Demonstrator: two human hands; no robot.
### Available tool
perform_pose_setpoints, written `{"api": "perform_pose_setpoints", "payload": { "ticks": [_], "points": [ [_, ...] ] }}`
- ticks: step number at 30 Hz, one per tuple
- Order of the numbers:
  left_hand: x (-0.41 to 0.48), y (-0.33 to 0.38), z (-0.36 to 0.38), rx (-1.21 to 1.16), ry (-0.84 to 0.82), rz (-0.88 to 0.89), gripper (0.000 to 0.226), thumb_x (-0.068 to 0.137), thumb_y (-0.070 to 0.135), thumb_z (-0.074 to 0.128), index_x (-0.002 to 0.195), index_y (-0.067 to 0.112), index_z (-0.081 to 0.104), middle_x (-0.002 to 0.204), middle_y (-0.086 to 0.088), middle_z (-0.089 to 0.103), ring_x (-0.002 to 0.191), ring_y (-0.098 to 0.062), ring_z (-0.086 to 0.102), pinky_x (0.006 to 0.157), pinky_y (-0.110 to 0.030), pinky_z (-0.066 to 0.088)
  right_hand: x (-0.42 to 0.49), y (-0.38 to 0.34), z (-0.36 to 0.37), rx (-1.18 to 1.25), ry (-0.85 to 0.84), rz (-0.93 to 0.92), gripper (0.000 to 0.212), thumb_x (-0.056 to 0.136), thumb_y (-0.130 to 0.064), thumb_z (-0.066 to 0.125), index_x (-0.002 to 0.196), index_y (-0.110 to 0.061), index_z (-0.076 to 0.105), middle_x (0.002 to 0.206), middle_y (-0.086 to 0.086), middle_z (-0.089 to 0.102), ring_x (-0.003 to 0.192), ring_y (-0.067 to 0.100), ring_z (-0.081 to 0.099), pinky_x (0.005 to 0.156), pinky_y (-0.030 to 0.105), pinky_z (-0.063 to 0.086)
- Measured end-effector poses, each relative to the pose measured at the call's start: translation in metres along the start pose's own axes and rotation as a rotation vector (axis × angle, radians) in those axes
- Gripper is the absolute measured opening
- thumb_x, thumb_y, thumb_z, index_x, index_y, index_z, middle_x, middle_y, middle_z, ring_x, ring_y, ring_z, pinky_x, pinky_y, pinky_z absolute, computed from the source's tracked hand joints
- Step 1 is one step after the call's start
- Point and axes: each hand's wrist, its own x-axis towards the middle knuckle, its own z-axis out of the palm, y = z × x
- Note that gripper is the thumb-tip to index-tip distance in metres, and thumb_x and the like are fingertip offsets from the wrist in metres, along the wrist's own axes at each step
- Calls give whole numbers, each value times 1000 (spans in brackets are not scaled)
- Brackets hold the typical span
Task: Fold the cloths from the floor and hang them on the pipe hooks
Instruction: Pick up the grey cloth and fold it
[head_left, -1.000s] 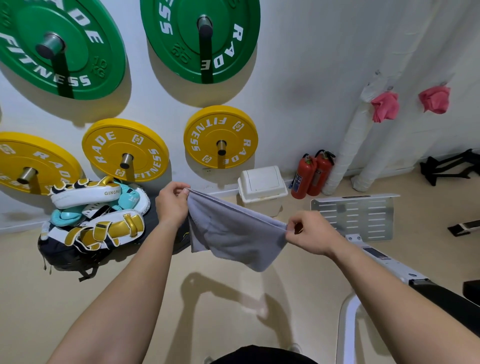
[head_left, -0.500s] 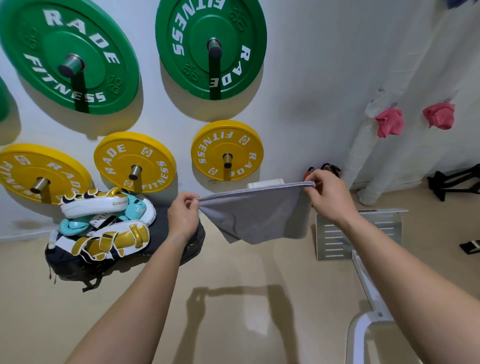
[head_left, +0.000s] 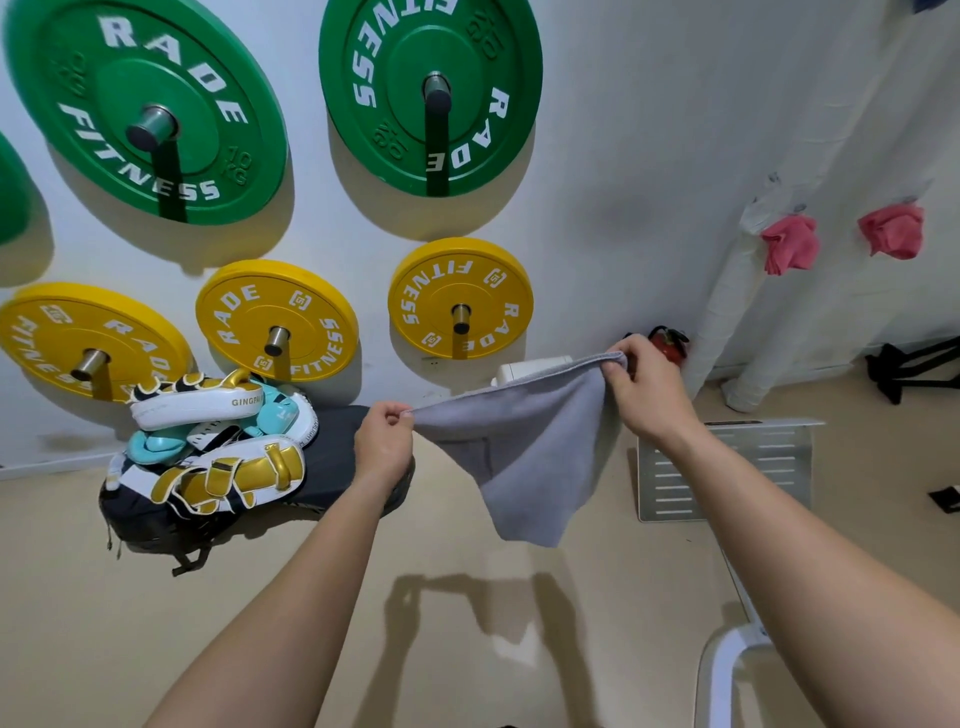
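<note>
**Fingertips (head_left: 399, 414) on both top corners, grey cloth (head_left: 524, 457) spread for its fold**

Thumb and forefinger of my left hand (head_left: 384, 447) are pinched tight on one top corner of the cloth. That hand is below and a little left of the small yellow plate (head_left: 461, 299), which I take as my mark. Well to the left of that plate lies a heap of gold-and-white pads (head_left: 208, 447), which I leave alone.

Directly beneath the plate the cloth hangs in the air, off the floor. Its top hem is pulled fairly straight between my hands and its lower part sags to a point.

Below and right of the plate my right hand (head_left: 644, 389) grips the other corner. Its fingers are closed round the hem, and it is held somewhat higher than the left.

Well to the right of the plate stand the wrapped pipes (head_left: 727, 312), with two pink cloths (head_left: 788, 244) already hanging on them. The hooks themselves I cannot make out.

I judge I am at the folding step. Next, corner must meet corner with the hem lying even. Then I can carry the cloth rightward to a free hook.
</note>
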Motion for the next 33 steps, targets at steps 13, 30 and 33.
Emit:
{"api": "perform_pose_setpoints", "payload": {
  "ticks": [13,30,33],
  "points": [
    [-12,8,1,-69,181,130,4,98,21,55,99,23,58,89,2,63,91,-22,60,77,-31,43,-21,18,13,4,133,223,9,94,-21,62,91,-13,65,79,2,65,73,17,55,60,26,36],
    [-111,-6,62,-352,-189,-20,5,81,18,76,81,23,75,82,7,76,82,-14,71,86,-45,58,-106,6,100,416,-137,296,7,82,-32,74,75,-29,73,74,-8,71,77,15,69,78,49,59],
    [-112,-10,57,-376,-214,-49,7,78,21,78,84,23,79,86,4,77,88,-18,73,89,-47,58,-108,4,101,453,-187,254,11,85,-29,72,80,-38,76,82,-10,75,82,14,72,82,48,59]
  ]
}}
